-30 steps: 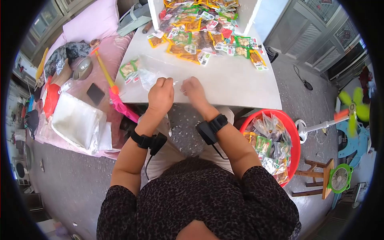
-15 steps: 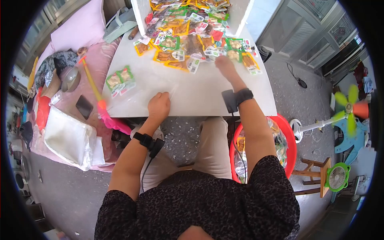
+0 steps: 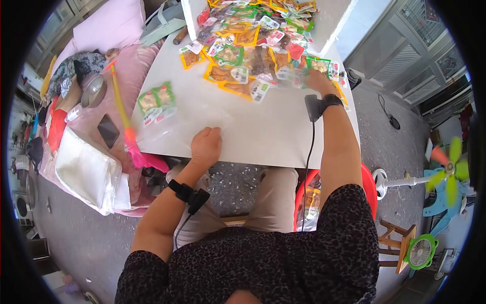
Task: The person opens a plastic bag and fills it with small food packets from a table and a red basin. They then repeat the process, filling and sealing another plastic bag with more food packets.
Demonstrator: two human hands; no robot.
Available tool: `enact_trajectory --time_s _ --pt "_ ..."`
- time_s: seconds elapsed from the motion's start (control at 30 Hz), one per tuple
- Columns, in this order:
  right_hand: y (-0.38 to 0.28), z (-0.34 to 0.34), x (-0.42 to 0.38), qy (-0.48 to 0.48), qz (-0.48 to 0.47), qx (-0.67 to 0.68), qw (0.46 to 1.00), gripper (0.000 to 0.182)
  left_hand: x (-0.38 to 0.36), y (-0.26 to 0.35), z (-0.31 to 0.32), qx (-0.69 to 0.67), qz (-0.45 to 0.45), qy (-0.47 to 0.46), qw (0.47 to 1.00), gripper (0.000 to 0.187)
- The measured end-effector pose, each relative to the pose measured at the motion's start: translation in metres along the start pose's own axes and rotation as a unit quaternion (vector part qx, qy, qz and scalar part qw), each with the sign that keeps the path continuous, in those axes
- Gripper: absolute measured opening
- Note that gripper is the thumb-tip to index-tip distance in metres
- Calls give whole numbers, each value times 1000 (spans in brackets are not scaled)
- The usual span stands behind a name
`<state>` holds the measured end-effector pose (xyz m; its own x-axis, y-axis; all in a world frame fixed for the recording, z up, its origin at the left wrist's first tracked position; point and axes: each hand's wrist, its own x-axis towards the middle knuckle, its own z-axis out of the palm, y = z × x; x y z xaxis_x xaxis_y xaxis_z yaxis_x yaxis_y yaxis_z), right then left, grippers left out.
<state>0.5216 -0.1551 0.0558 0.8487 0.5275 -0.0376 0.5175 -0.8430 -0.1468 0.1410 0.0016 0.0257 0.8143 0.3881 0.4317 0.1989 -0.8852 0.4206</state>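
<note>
My left hand (image 3: 206, 144) is closed near the table's front edge. It pinches what looks like a thin clear plastic bag (image 3: 174, 125), whose faint sheen spreads left over the tabletop. Two green-edged snack packets (image 3: 156, 99) lie at that bag, on the left of the table. My right hand (image 3: 320, 82) reaches to the right end of a heap of small snack packets (image 3: 243, 58). Its fingers are blurred among green-edged packets (image 3: 319, 64), and their grip cannot be made out. Part of a yellow-edged packet (image 3: 342, 96) shows beyond the wrist.
The heap spills from a white open-fronted box (image 3: 338, 25) onto the white table (image 3: 253, 131). Below the right arm stands a red tub (image 3: 369, 195) holding more packets. A pink-covered bed (image 3: 129, 76) borders the left side. A standing fan (image 3: 449, 169) and a wooden stool (image 3: 397, 240) are right.
My right hand has moved rightward along the packets' near edge. My left hand stays closed in about the same place on the table. The whole view has shifted slightly.
</note>
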Motion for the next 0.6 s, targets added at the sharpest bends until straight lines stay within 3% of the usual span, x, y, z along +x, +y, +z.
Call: enact_trajectory --time_s 0.2,0.27,0.3,0.43,0.5,0.6 --pt "-3 1 -21 -71 -60 -24 995 43 -1 2 -1 2 0 5 1000 6" --pt "-1 6 -25 -114 -80 3 990 49 -2 1 1 11 0 1 1000 5" --pt "-18 -13 -53 -89 -60 19 994 63 -3 1 1 17 2 -2 1000 6" --pt "-18 4 -77 -74 -47 186 979 67 -2 0 1 33 -1 -16 999 10" --pt "-24 13 -96 -32 14 273 962 65 -4 -1 4 36 -5 -19 999 10" --pt "-21 27 -109 -15 76 455 887 62 -2 -2 4 43 -15 -22 999 10"
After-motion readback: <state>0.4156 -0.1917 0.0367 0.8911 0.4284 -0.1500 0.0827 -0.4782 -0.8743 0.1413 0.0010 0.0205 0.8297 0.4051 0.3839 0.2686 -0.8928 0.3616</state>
